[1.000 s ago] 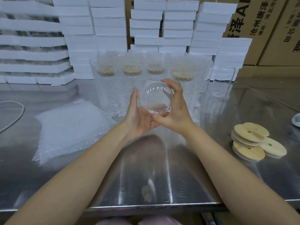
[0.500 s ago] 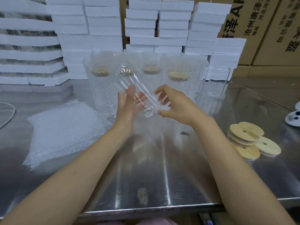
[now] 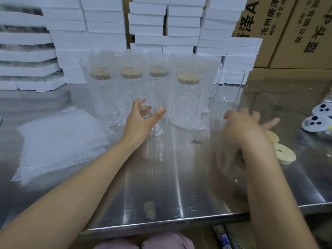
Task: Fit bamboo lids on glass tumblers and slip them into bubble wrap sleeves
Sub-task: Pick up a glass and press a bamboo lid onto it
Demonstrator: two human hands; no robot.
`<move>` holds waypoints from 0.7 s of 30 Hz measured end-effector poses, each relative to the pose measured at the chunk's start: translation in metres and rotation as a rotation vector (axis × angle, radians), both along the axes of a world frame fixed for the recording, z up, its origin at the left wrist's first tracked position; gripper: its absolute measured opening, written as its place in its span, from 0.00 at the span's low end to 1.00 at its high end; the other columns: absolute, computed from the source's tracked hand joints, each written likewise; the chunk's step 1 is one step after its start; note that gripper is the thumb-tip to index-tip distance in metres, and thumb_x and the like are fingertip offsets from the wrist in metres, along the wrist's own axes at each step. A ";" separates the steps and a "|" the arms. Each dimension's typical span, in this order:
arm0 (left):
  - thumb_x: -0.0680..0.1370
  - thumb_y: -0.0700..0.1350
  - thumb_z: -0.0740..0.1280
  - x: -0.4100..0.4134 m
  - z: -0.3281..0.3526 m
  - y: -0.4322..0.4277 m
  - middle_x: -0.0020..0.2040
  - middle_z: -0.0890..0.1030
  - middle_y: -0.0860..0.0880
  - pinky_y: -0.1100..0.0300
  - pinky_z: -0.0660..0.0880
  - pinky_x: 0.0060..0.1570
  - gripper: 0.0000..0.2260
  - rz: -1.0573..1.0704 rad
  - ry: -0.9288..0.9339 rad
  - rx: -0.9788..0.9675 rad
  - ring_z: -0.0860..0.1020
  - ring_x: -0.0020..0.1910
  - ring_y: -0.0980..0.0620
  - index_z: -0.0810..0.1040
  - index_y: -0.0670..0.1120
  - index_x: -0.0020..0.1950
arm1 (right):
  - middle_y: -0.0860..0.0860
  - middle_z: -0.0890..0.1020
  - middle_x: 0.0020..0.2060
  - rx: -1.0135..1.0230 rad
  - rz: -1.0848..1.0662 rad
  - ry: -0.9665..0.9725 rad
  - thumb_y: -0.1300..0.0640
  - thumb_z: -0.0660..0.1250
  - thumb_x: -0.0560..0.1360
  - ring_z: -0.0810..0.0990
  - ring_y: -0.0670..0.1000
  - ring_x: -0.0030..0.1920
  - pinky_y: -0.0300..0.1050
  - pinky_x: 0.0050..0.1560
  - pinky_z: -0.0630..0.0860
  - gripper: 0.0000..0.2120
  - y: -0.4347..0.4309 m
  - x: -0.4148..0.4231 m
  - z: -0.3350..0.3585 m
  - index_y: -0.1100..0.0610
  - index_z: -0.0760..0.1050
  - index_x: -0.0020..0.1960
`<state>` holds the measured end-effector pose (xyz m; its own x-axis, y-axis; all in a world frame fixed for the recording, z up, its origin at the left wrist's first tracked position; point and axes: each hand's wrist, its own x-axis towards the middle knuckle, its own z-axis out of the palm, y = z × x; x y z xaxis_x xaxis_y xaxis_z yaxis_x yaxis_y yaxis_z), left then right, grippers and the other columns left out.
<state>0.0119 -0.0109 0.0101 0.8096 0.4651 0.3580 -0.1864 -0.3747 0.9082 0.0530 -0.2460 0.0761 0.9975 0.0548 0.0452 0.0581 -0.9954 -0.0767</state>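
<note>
From the head camera, a bare glass tumbler (image 3: 158,114) stands upright on the steel table (image 3: 161,186). The left hand (image 3: 142,121) curls loosely round its lower part, thumb and fingers apart. The right hand (image 3: 246,126), blurred, is spread above the bamboo lids (image 3: 285,154). Four sleeved, lidded tumblers (image 3: 188,99) stand behind, flat bubble wrap sleeves (image 3: 59,142) lying left.

Bright, even overhead light is glaring in long white streaks off the steel desk (image 3: 161,177), the arms are throwing soft shadows on it, the right hand (image 3: 242,126) is smearing with motion blur, and the wide lens is bending the foam stacks (image 3: 68,33) at the edges.
</note>
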 end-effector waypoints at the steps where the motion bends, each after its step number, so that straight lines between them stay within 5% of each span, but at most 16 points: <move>1: 0.67 0.66 0.69 0.000 0.000 0.000 0.60 0.75 0.53 0.62 0.70 0.57 0.38 0.000 0.004 -0.002 0.75 0.59 0.56 0.63 0.52 0.72 | 0.55 0.54 0.77 -0.006 -0.045 0.062 0.61 0.55 0.79 0.45 0.62 0.77 0.80 0.66 0.39 0.23 -0.004 -0.002 0.001 0.49 0.66 0.72; 6: 0.70 0.65 0.68 0.003 0.000 0.001 0.61 0.75 0.53 0.72 0.66 0.45 0.36 0.007 0.023 -0.014 0.74 0.56 0.61 0.62 0.52 0.73 | 0.53 0.52 0.78 0.016 -0.054 0.255 0.62 0.56 0.79 0.46 0.63 0.77 0.79 0.67 0.50 0.28 -0.012 -0.009 -0.006 0.47 0.58 0.77; 10: 0.68 0.68 0.67 0.003 0.000 0.001 0.62 0.75 0.53 0.71 0.65 0.47 0.39 -0.001 0.023 -0.004 0.74 0.58 0.59 0.61 0.52 0.73 | 0.54 0.66 0.69 -0.180 0.037 0.081 0.62 0.58 0.77 0.61 0.60 0.72 0.63 0.67 0.64 0.23 0.006 -0.016 -0.025 0.52 0.66 0.71; 15: 0.64 0.70 0.65 0.002 -0.001 0.001 0.62 0.74 0.53 0.71 0.66 0.47 0.43 -0.010 0.024 0.001 0.74 0.59 0.59 0.60 0.52 0.74 | 0.54 0.69 0.65 -0.113 0.313 -0.009 0.59 0.57 0.79 0.67 0.60 0.68 0.53 0.62 0.67 0.17 0.039 -0.027 -0.042 0.55 0.67 0.68; 21: 0.72 0.59 0.72 0.005 -0.003 0.006 0.65 0.71 0.52 0.62 0.68 0.63 0.36 0.037 -0.039 0.002 0.72 0.64 0.56 0.60 0.49 0.73 | 0.58 0.72 0.63 0.106 0.368 0.054 0.42 0.62 0.78 0.68 0.62 0.66 0.50 0.61 0.68 0.25 0.051 -0.014 -0.043 0.58 0.67 0.66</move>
